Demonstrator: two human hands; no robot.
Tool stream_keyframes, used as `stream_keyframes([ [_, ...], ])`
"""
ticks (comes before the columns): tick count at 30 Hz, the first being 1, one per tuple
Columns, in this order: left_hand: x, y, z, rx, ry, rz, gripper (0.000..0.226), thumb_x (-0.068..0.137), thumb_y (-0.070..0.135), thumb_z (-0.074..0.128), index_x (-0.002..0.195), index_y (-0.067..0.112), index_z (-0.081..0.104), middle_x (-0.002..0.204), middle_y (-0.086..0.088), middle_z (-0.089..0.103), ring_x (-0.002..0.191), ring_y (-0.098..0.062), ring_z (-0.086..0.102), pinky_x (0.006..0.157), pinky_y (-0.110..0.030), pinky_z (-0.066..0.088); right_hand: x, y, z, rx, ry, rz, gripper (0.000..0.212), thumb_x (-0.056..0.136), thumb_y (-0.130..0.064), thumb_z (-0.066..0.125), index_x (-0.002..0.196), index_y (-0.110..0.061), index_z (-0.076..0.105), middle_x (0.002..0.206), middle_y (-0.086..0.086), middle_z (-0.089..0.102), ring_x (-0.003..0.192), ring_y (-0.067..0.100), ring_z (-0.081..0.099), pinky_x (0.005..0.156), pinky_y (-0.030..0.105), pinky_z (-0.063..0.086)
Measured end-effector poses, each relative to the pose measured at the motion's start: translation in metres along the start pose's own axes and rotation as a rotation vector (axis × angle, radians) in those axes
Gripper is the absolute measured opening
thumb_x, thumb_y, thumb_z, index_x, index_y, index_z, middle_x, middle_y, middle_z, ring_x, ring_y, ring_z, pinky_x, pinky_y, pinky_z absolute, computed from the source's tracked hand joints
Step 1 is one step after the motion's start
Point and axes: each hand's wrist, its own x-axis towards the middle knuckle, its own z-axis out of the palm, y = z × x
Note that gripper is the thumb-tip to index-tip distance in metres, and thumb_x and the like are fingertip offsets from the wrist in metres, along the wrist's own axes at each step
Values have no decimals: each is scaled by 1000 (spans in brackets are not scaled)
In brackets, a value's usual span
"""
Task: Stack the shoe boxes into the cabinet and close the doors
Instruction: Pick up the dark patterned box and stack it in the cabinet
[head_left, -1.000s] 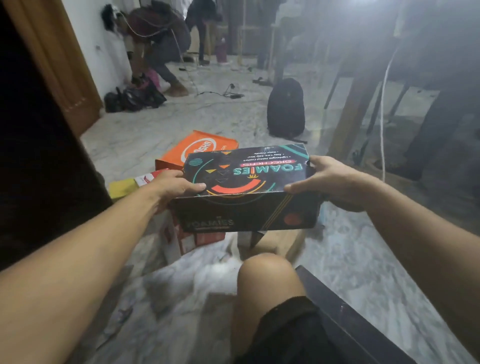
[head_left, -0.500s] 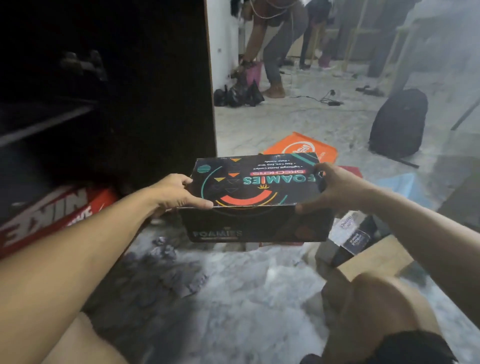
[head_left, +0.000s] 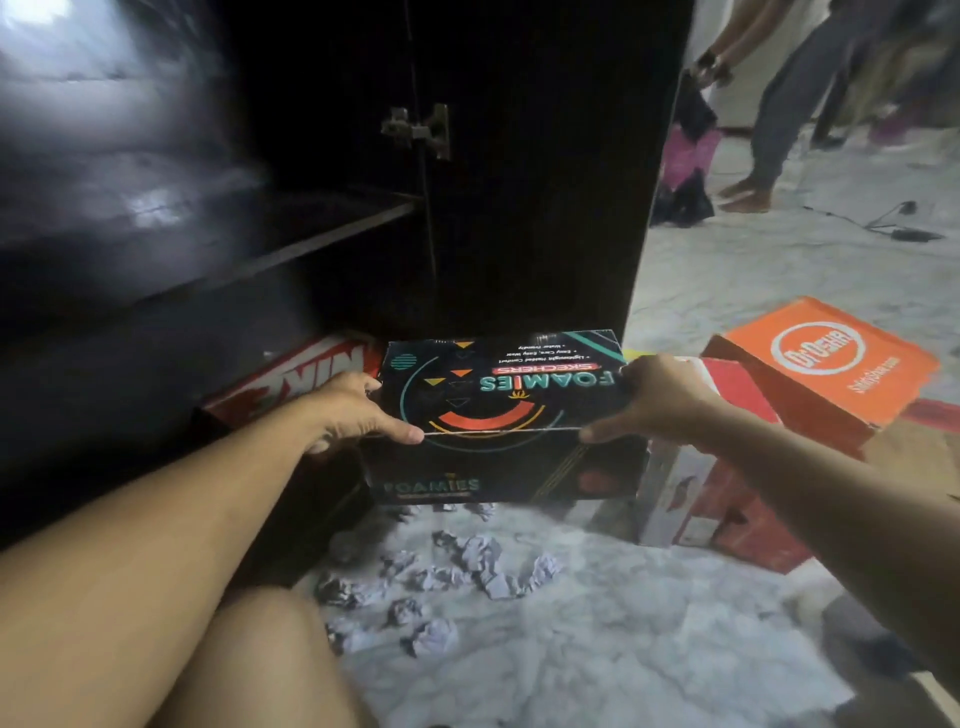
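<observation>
Black shoe box, clasped between both hands

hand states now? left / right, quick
Left hand: closed on the left end of the black Foamies shoe box.
Right hand: closed on the same box's right end.

Pale marble floor, crumpled paper balls scattered (a dozen or so), red-and-white box resting
</observation>
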Motion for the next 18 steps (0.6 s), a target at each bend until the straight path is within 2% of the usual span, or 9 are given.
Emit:
stream_keyframes([
  [2,5,-16,-14,6,56,-37,109,52,19,93,144,6,36,150,-14,39,134,-28,41,108,-36,38,21,-12,19,4,-29,-14,62,41,-51,93,90,-22,71,80,-5,71,69,9,65,63,20,53],
  [4,9,-30,-26,7,80,-77,119,43,26,96,144,8,36,150,-13,39,135,-28,40,111,-40,36,40,-27,36,8,-49,-37,73,38,-50,94,101,-20,71,94,1,73,81,16,68,73,31,58],
  [6,15,-44,-39,-12,103,-130,118,44,25,96,145,10,35,151,-12,36,135,-28,40,108,-40,38,57,-43,51,24,-67,-74,75,40,-49,94,105,-20,71,96,1,72,84,17,67,70,29,56],
  [9,24,-58,-57,-33,169,-199,107,57,17,92,146,12,34,150,-10,38,130,-27,44,92,-37,41,83,-65,73,46,-118,-115,69,48,-44,93,108,-19,70,92,-2,68,81,15,63,63,23,48],
  [13,42,-69,-80,-73,262,-231,108,55,14,93,146,12,34,143,-8,45,114,-21,52,83,-35,46,115,-91,101,97,-118,-172,67,56,-32,93,116,-22,65,95,-1,66,87,16,60,76,26,53],
  [15,53,-76,-91,-88,303,-237,109,55,13,93,146,12,33,142,-10,46,118,-24,53,82,-35,46,131,-103,114,148,-108,-194,67,60,-26,92,120,-21,63,101,0,67,89,15,59,81,26,53],
  [18,68,-85,-102,-80,365,-247,108,56,14,92,146,11,32,144,-11,43,124,-26,50,88,-36,45,158,-119,134,160,-124,-208,58,64,-22,88,117,-20,66,103,3,68,90,17,62,79,27,53],
])
